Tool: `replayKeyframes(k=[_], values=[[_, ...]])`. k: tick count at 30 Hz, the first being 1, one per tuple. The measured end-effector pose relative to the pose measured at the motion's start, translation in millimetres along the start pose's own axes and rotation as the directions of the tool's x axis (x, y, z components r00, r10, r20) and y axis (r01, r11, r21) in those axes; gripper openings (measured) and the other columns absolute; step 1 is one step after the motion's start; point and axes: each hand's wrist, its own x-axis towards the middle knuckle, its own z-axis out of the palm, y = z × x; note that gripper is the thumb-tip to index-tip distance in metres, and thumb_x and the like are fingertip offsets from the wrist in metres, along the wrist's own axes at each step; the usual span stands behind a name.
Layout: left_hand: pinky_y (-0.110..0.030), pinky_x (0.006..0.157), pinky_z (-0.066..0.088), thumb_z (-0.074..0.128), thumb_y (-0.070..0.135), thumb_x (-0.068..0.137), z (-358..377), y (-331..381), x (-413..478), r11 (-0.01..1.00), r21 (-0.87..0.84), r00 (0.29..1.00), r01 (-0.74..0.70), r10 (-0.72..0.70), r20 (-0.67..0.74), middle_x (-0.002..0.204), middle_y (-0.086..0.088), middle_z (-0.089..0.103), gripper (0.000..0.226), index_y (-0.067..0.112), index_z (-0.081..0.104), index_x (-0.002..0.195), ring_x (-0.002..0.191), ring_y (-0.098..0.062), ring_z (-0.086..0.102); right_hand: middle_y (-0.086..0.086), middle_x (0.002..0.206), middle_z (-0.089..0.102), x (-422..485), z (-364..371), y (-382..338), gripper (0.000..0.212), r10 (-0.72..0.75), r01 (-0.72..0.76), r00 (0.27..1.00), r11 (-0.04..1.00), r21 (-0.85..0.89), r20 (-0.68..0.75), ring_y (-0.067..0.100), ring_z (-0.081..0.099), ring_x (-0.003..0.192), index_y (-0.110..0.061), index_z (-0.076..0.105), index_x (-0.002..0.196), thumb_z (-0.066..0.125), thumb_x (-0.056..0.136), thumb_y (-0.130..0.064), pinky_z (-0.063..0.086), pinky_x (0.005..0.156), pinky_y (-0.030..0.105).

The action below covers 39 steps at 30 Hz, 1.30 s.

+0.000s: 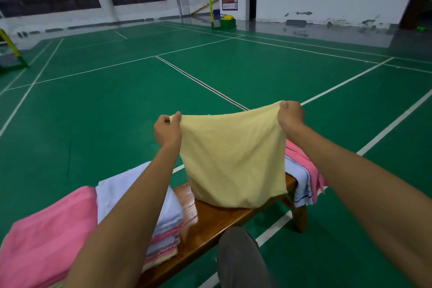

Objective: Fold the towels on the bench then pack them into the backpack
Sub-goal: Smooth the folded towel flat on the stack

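A pale yellow towel hangs spread out above the wooden bench, its lower edge touching the seat. My left hand pinches its top left corner and my right hand pinches its top right corner. A stack of folded towels, white on top with pink and yellow layers below, lies on the bench to the left under my left forearm. A large pink towel lies at the far left. The backpack is out of sight.
Unfolded white and pink towels drape over the bench's right end. My knee is at the bench's near edge. Green court floor with white lines surrounds the bench; net posts stand far off.
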Motion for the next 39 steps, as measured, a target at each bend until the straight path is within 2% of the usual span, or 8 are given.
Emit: replayKeyframes(k=[5, 9, 18, 23, 26, 30, 32, 39], values=[[-0.031, 0.062, 0.036, 0.07, 0.04, 0.09, 5.5, -8.2, 8.9, 1.0, -0.029, 1.0, -0.006, 0.006, 0.001, 0.068, 0.005, 0.05, 0.033, 0.018, 0.051, 0.072, 0.061, -0.014, 0.041, 0.012, 0.095, 0.056, 10.6, 14.8, 1.9, 0.037, -0.008, 0.008, 1.0, 1.0, -0.026, 0.007, 0.029, 0.052, 0.089, -0.005, 0.059, 0.096, 0.034, 0.109, -0.029, 0.038, 0.077, 0.035], [-0.029, 0.058, 0.035, 0.075, 0.044, 0.084, 9.8, 5.9, 21.4, 0.998, -0.065, 1.0, -0.005, 0.005, 0.003, 0.064, 0.003, 0.053, 0.032, 0.021, 0.058, 0.07, 0.057, -0.013, 0.041, 0.013, 0.099, 0.059, 27.0, 18.8, -12.4, 0.04, 0.024, -0.024, 1.0, 0.992, 0.125, 0.002, 0.027, 0.053, 0.089, -0.001, 0.063, 0.107, 0.035, 0.108, -0.029, 0.038, 0.076, 0.034], [-0.03, 0.059, 0.037, 0.072, 0.04, 0.087, 10.2, 20.0, 22.0, 0.993, -0.111, 0.999, -0.043, 0.041, -0.016, 0.068, 0.0, 0.055, 0.029, 0.018, 0.059, 0.073, 0.06, -0.014, 0.044, 0.0, 0.064, 0.04, 36.8, 6.0, -23.0, 0.04, 0.018, -0.01, 0.999, 0.973, 0.231, -0.032, 0.014, 0.034, 0.057, -0.017, 0.039, 0.065, 0.04, 0.104, -0.024, 0.027, 0.061, 0.034], [-0.031, 0.07, 0.037, 0.062, 0.036, 0.096, 5.6, -18.5, -17.6, 0.983, 0.181, 0.998, -0.019, 0.007, 0.069, 0.087, -0.006, 0.064, 0.028, 0.01, 0.061, 0.087, 0.084, -0.028, 0.06, 0.007, 0.075, 0.054, 12.0, 4.9, 17.4, 0.035, 0.146, -0.162, 0.986, 0.959, 0.232, 0.082, 0.024, 0.05, 0.07, -0.014, 0.052, 0.07, 0.045, 0.101, -0.027, 0.04, 0.068, 0.034], [-0.032, 0.076, 0.039, 0.06, 0.034, 0.099, 3.5, -46.6, -44.5, 0.916, 0.401, 0.985, 0.022, -0.089, 0.148, 0.105, -0.017, 0.067, 0.032, 0.002, 0.065, 0.104, 0.101, -0.037, 0.063, 0.013, 0.096, 0.065, 11.6, 21.4, 70.8, 0.024, 0.294, -0.336, 0.923, 0.93, 0.149, 0.248, 0.03, 0.063, 0.085, -0.007, 0.065, 0.098, 0.056, 0.091, -0.029, 0.052, 0.075, 0.035], [-0.036, 0.08, 0.048, 0.062, 0.025, 0.095, 6.6, -75.7, -70.7, 0.766, 0.643, 0.926, 0.015, -0.254, 0.28, 0.113, -0.02, 0.068, 0.027, 0.0, 0.065, 0.105, 0.1, -0.037, 0.063, 0.022, 0.11, 0.058, 8.5, 50.5, 141.2, 0.029, 0.482, -0.53, 0.812, 0.845, 0.071, 0.329, 0.032, 0.055, 0.104, 0.012, 0.049, 0.114, 0.05, 0.097, -0.011, 0.048, 0.091, 0.04], [-0.037, 0.08, 0.049, 0.059, 0.022, 0.096, 8.7, -83.9, -77.8, 0.725, 0.689, 0.914, 0.002, -0.28, 0.292, 0.114, -0.018, 0.067, 0.023, 0.002, 0.064, 0.106, 0.102, -0.037, 0.064, 0.026, 0.127, 0.058, -12.4, 47.6, 144.9, 0.051, 0.49, -0.52, 0.792, 0.854, -0.02, 0.364, 0.04, 0.058, 0.111, 0.01, 0.045, 0.134, 0.054, 0.089, -0.011, 0.051, 0.098, 0.05], [-0.039, 0.081, 0.044, 0.052, 0.014, 0.097, 14.8, -104.4, -82.7, 0.615, 0.788, 0.901, 0.007, -0.346, 0.262, 0.121, -0.018, 0.065, 0.024, 0.002, 0.064, 0.115, 0.113, -0.038, 0.061, 0.02, 0.119, 0.059, -40.2, 36.2, 134.1, 0.032, 0.43, -0.378, 0.82, 0.903, -0.205, 0.379, 0.038, 0.057, 0.11, 0.002, 0.051, 0.123, 0.045, 0.104, -0.023, 0.052, 0.099, 0.048]])
